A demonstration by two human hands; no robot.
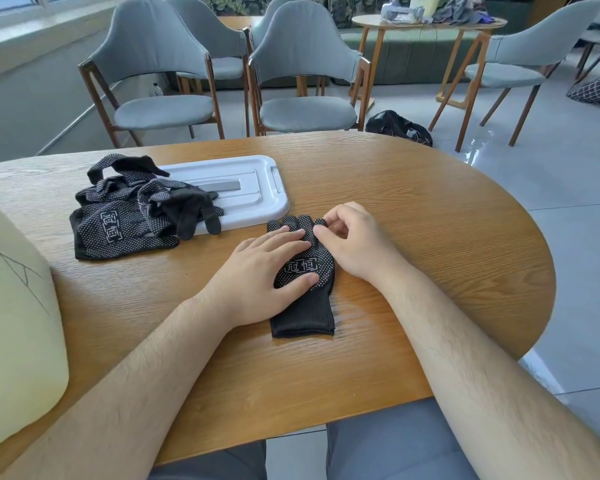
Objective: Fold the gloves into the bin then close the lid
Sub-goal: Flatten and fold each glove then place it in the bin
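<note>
— Starting with the surface, what was seen?

— An oval wooden table (430, 216) was seen, its grain plainly marked. One black dotted glove (305, 306) was laid flat on it, just in front of the viewer, cuff nearest and fingers pointed away.

— And the hands?

— The left hand (264, 271) was spread flat on the glove's palm, fingers straight, with nothing gripped. The right hand (354, 240) was curled, and a fingertip of the glove was pinched between its thumb and forefinger.

— Where were the other things found?

— A pile (118, 223) of more black gloves was heaped to the left, partly lapped over a white lid (257, 199), which was laid flat on the table. The pale bin (14, 323) was stood at the left edge. Only its wall was caught in view, so its inside could not be judged.

— And the room?

— Grey padded chairs (302, 112) on wooden legs were ranged beyond the table. A round side table (426, 24) covered in clutter was set farther back. A black bag (397, 126) was seen lying on the grey tiled floor (568, 188), and a sill (32, 36) was made out at upper left.
</note>
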